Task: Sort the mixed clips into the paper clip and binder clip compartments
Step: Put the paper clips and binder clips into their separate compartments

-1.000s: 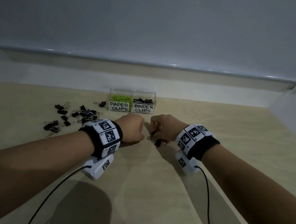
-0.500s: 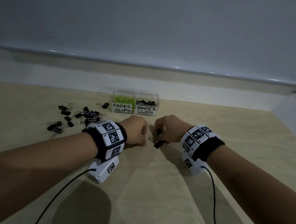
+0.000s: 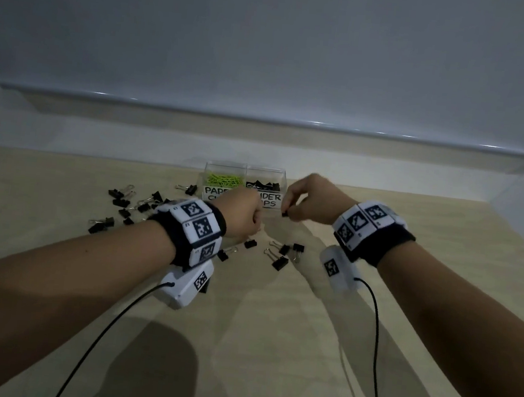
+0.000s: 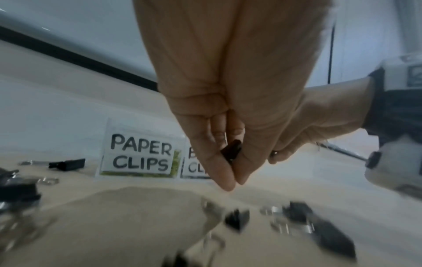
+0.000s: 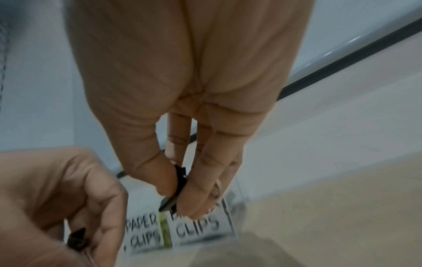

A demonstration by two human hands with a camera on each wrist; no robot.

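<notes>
Both hands hover above the wooden counter (image 3: pixel 271 344), in front of a clear two-compartment box (image 3: pixel 247 169) at 12 o'clock. The left compartment, labelled "PAPER CLIPS" (image 4: pixel 141 156), holds green paper clips (image 3: pixel 225 180); the right one, labelled for binder clips (image 5: pixel 198 228), holds black binder clips (image 3: pixel 263 185).

The right hand (image 3: pixel 313 200) is raised just in front of the binder clip compartment, at 1 o'clock from the left hand. Its thumb and fingers (image 5: pixel 200 189) pinch a black binder clip (image 5: pixel 177 189), which hangs below the fingertips.

The left hand (image 3: pixel 241 214) is lower, in front of the paper clip label. Its fingers (image 4: pixel 214 162) and thumb close together around a second black binder clip (image 4: pixel 231 150).

On the counter directly below the hands lie a few loose binder clips (image 3: pixel 280 260), some with silver handles folded out. A larger scatter of binder clips (image 3: pixel 127 205) sits at 10 o'clock from the left hand, well apart from the box, with one lone clip (image 3: pixel 189 188) just left of the paper clip compartment.
</notes>
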